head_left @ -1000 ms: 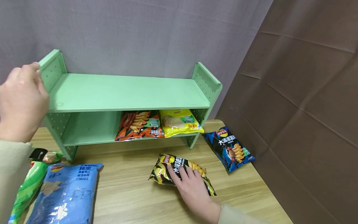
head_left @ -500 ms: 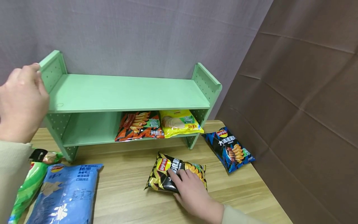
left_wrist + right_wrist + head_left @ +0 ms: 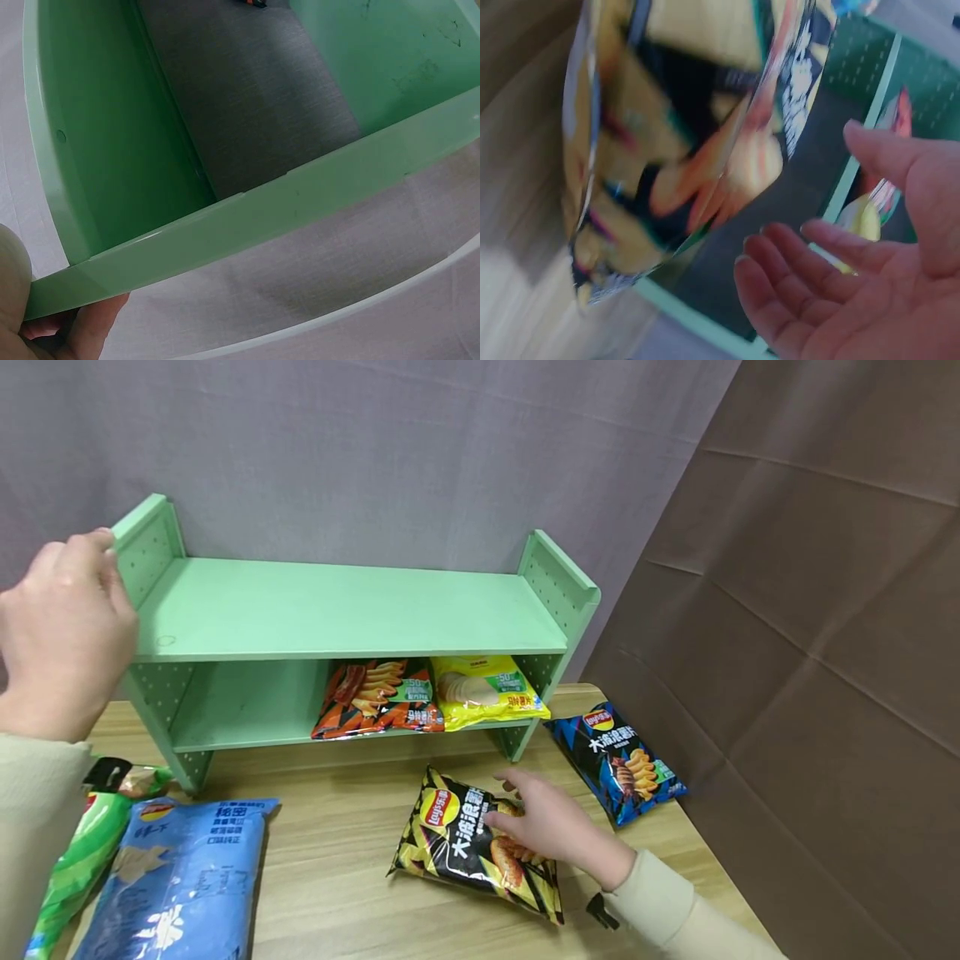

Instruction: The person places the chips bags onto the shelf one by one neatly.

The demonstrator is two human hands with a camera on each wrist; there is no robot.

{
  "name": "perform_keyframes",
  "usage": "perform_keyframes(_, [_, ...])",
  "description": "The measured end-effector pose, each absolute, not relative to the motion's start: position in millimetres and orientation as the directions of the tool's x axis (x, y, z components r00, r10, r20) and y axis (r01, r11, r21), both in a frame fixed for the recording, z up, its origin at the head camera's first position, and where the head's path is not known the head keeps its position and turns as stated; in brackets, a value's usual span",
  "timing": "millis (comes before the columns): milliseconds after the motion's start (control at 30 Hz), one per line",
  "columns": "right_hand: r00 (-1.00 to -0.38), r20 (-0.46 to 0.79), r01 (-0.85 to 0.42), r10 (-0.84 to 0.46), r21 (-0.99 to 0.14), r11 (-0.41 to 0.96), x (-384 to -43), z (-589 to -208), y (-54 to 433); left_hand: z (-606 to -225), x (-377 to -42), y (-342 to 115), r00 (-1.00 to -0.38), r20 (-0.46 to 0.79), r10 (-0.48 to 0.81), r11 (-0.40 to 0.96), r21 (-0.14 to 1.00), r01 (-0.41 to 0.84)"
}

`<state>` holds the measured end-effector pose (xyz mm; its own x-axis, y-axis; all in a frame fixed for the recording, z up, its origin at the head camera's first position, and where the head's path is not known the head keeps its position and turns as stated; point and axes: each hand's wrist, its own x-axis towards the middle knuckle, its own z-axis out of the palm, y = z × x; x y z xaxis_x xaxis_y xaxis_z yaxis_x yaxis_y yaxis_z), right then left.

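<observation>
left grip (image 3: 69, 618): high, curled, pinching | right grip (image 3: 551, 818): lower, loosely bent

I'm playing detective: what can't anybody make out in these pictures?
Head view: far ends of the red bag and yellow bag, hidden by the top of the green shelf.
Head view: near end of the blue bag, cut off by the bottom edge.
Head view: upper right part of the black and gold bag, behind the right grip.
Right wrist view: that bag's small print, blurred.
Left wrist view: what the orange speck is, cut off by the top edge.

Grey fabric backdrop (image 3: 420, 460), creased brown covering (image 3: 832, 602) at right, pale wood-grain tabletop (image 3: 330, 877)
</observation>
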<state>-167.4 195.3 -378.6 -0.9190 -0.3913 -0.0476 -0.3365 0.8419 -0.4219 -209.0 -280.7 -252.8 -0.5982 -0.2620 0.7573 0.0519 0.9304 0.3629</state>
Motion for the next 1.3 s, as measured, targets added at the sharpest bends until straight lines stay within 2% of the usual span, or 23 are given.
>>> perform_keyframes(133, [-0.894,-0.122,-0.315,-0.431,-0.511,0.800,-186,-384,206,-253,-209,-280,-0.604,0.752,-0.264,0.931,0.362,0.044])
perform_keyframes(367, [-0.828,-0.204,-0.355,-0.522,-0.529,0.770,-202,-399,215,-253,-209,-279,-0.580,0.774,-0.256,0.933,0.354,0.061])
perform_keyframes(533, [-0.800,-0.244,-0.357,-0.548,-0.540,0.762,-206,-404,215,-252,-208,-279,-0.600,0.756,-0.261,0.932,0.360,0.048])
perform_keyframes(767, [-0.827,-0.267,-0.317,-0.494,-0.504,0.803,-202,-412,211,-251,-208,-279,-0.591,0.764,-0.259,0.935,0.352,0.047])
perform_keyframes(1067, [-0.893,-0.292,-0.160,-0.343,-0.507,0.847,-188,-424,193,-250,-207,-278,-0.609,0.748,-0.262,0.935,0.352,0.031])
perform_keyframes(1300, [-0.920,-0.310,-0.057,-0.240,-0.500,0.864,-178,-438,182,-250,-208,-279,-0.618,0.740,-0.266,0.934,0.356,0.025])
